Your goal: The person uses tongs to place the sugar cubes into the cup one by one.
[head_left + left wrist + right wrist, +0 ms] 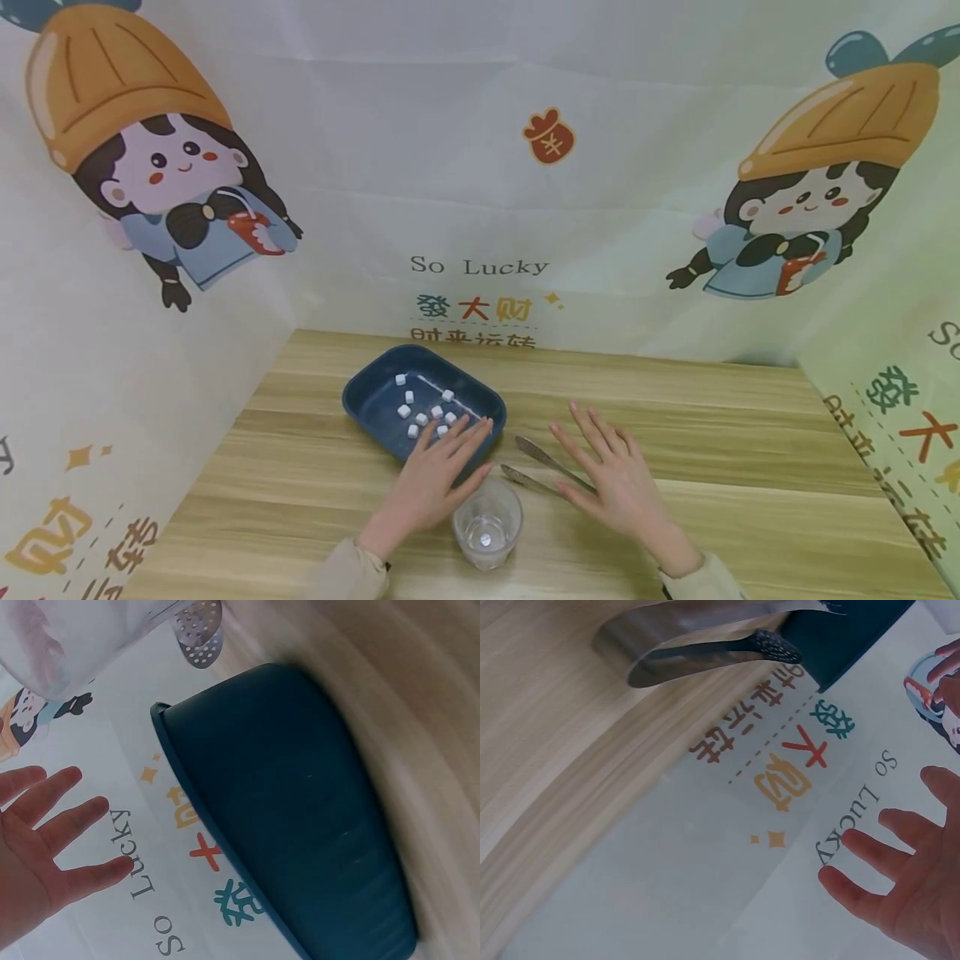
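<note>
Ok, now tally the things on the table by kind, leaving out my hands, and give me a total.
Small white cubes: 9 in view; your left hand may hide more
Dark blue rectangular tray: 1
Clear round cup: 1
Silver metal tongs: 1 pair
Total: 12 in view

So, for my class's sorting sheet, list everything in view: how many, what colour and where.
tray: 1, dark blue, on table
cubes: nine or more, white, in tray
glass: 1, clear, near tray
tongs: 1 pair, silver, right of tray
table: 1, light wood, beneath tray
backdrop: 1, white, around table
cartoon figures: 2, orange and blue, on backdrop
pouch picture: 1, red, on backdrop
lettering: several, multicoloured, on backdrop
sleeves: 2, cream, at wrists
left hand: 1, bare, near tray
right hand: 1, bare, near tongs
</note>
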`<act>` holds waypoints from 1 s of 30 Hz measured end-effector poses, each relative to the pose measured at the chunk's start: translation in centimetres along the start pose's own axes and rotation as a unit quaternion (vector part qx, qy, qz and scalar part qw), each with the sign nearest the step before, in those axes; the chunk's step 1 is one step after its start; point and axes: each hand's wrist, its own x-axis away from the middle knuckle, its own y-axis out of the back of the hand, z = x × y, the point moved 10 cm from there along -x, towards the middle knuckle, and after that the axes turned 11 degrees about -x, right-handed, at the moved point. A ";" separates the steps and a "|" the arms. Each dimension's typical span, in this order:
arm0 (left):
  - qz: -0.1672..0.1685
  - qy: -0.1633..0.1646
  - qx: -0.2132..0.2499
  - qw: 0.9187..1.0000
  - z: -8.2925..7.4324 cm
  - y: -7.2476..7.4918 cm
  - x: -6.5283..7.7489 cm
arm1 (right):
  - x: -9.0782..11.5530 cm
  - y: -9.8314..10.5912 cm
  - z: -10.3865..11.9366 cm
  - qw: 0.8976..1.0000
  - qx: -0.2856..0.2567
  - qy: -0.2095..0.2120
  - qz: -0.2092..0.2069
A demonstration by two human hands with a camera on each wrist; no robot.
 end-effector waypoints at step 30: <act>0.012 -0.013 0.053 0.998 -1.3 -0.9 3.7 | 1.9 -2.4 -2.0 0.994 0.022 0.031 0.103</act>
